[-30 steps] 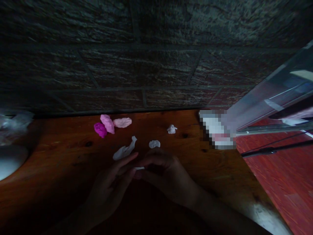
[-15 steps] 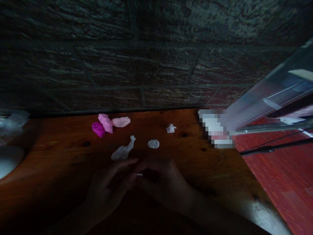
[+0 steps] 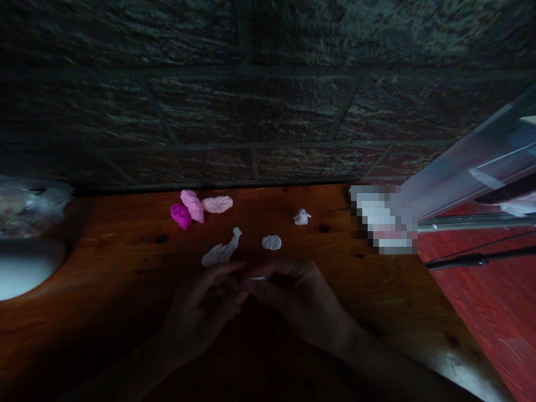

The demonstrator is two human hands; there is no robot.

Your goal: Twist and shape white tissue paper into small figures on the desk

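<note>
Sliver (image 3: pixel 257 278) dead centre of the dial, folks, white, thin and edge-on, pinched between the thumb and forefinger of the right hand (image 3: pixel 304 304), which comes in from four o'clock! Over at eight, the left hand (image 3: pixel 205 304) has its thumb and forefinger apart, tips right up beside the right's; whether they touch the sliver too, in this gloom, I cannot tell. It looks like delicate fingertip work, so the call here is light, even pressure: pads flat on the faces, wrists low and steady over the surface (image 3: pixel 125 245), the left brought to the edge only as a gentle support, because a hard squeeze could well dent or tear something this slim. As for position, the sliver lies right inside the right grip, its upper edge peeking out, most of it hidden by fingers. Just beyond, towards one o'clock, a white disc (image 3: pixel 272 242) lies flat; further out on nearly the same line stands a tiny figure (image 3: pixel 301 216). At ten, a ragged scrap (image 3: pixel 218 254), near the left fingertips, and past it three pink lumps (image 3: pixel 193 206) huddle.
</note>
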